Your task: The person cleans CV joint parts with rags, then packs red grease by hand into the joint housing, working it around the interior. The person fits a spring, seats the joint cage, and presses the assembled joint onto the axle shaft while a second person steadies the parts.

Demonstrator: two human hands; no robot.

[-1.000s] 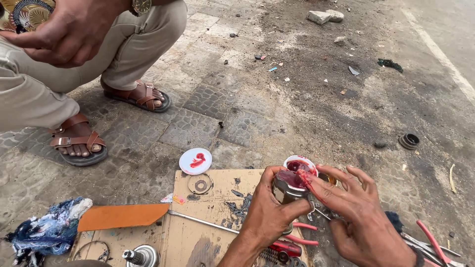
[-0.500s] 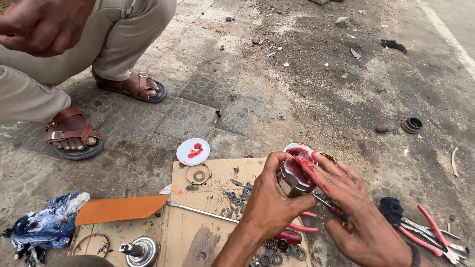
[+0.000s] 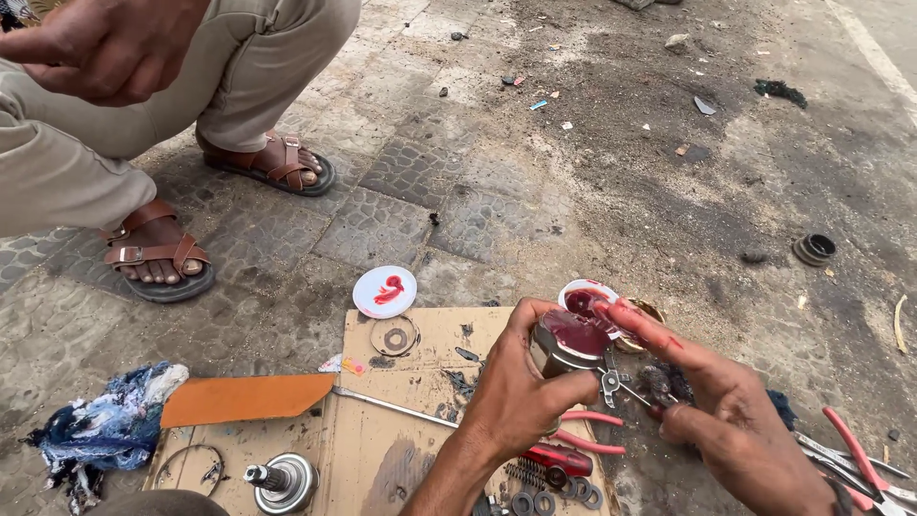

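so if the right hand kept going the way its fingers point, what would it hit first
Probably the red grease on the metal part held by the left hand; the right hand's fingertips look about on it already, though depth is unclear.

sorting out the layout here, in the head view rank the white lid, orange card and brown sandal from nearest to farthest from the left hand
From the left hand, which grips a metal part:
1. White lid, with a red smear, on the pavement up and to the left.
2. Orange card, farther left, at the cardboard edge.
3. Brown sandal, far left, on another person's foot.

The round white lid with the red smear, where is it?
In the head view, the round white lid lies on the paving just beyond the brown cardboard sheet, left of the hands, near the metal ring.
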